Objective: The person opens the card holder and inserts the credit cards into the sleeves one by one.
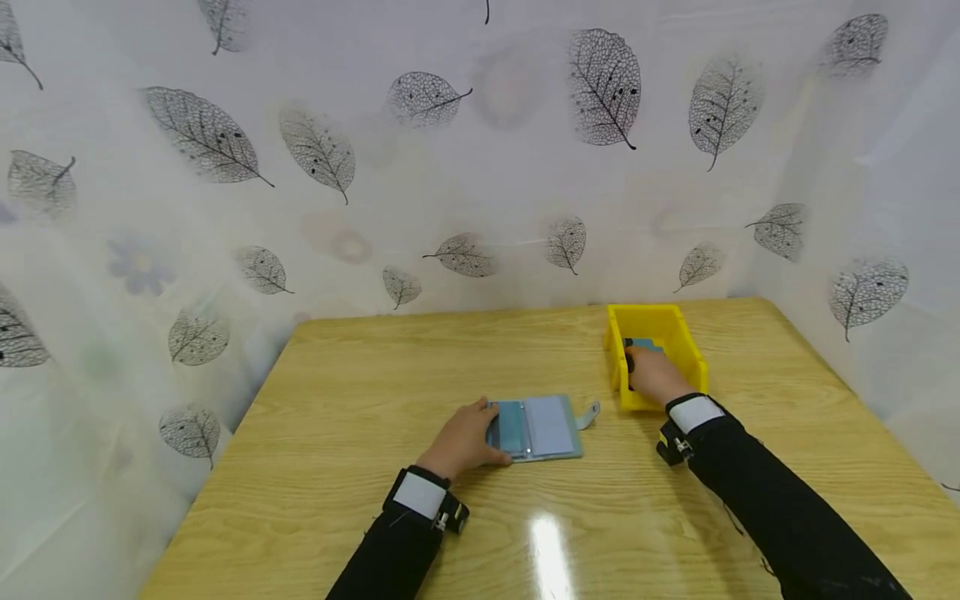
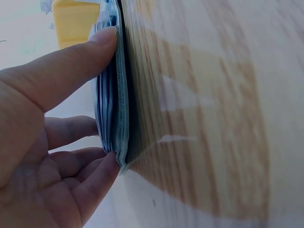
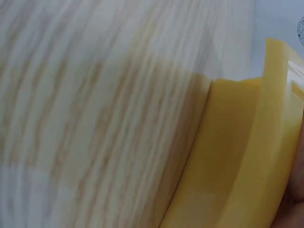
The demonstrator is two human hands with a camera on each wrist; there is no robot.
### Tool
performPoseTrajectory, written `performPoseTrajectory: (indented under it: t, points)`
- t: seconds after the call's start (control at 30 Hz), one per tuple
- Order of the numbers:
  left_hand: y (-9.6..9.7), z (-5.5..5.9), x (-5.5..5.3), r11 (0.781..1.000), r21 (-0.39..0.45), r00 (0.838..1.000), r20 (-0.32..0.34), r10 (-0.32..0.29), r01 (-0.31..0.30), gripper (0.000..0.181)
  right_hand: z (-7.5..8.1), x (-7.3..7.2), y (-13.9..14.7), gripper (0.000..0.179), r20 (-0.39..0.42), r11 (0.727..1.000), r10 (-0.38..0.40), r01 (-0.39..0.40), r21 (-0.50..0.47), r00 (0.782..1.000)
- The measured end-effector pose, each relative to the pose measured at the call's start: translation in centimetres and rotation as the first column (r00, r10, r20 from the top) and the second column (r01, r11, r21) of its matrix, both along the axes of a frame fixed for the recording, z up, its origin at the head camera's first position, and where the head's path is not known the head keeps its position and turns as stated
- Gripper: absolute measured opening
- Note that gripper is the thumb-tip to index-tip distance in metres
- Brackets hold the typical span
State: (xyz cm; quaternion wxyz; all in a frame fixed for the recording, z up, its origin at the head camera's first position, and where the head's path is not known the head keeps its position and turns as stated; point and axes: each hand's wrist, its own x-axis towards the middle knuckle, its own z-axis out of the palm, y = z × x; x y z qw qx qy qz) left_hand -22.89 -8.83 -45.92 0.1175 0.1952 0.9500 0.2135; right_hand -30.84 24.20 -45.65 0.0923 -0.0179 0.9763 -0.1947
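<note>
The left hand (image 1: 465,437) holds the open card book (image 1: 536,427) flat on the table (image 1: 360,392), the right hand (image 1: 654,375) reaches into the yellow bin (image 1: 690,350), grip hidden, and the book might slide

head: high, facing down over table (image 1: 360,375) | wrists: close, low | shared: yellow bin (image 1: 686,350)
</note>
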Motion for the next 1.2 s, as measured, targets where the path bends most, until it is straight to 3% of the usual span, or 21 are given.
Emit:
performPoseTrajectory:
  t: [0.17,0.37,0.57,0.83,0.9,1.03,1.13,1.2]
  points:
    - [0.2,0.2,0.1,1.000,-0.010,1.000,-0.006,0.003,-0.003,0.084,0.2,0.3,0.1,0.042,-0.063,0.998,0.014,-0.010,0.061,0.998]
    - [0.3,0.1,0.2,1.000,-0.013,1.000,-0.007,0.003,-0.003,0.083,0.7,1.0,0.2,0.011,-0.144,0.981,0.105,-0.080,0.175,0.984]
    - [0.4,0.0,0.2,1.000,-0.024,1.000,-0.021,-0.001,0.000,0.083,0.5,1.5,0.6,0.011,-0.246,0.955,0.195,-0.127,0.267,0.950]
    - [0.4,0.1,0.5,1.000,-0.026,1.000,-0.028,-0.005,0.004,0.083,0.7,2.3,1.3,0.012,-0.297,0.919,0.273,-0.156,0.363,0.915]
    - [0.4,0.2,0.5,1.000,-0.027,1.000,-0.028,-0.007,0.006,0.083,0.9,2.6,1.4,0.010,-0.317,0.919,0.276,-0.154,0.362,0.907]
    - [0.3,0.1,0.5,1.000,-0.026,1.000,-0.028,-0.006,0.005,0.083,2.0,3.1,1.5,0.005,-0.330,0.936,0.238,-0.124,0.331,0.914]
    - [0.2,0.1,0.4,1.000,-0.022,1.000,-0.025,-0.006,0.005,0.083,3.0,3.5,1.5,0.013,-0.314,0.947,0.198,-0.099,0.305,0.928]
    - [0.1,0.1,0.3,1.000,-0.019,1.000,-0.020,-0.009,0.008,0.083,3.7,3.9,1.4,0.021,-0.327,0.954,0.181,-0.085,0.288,0.927]
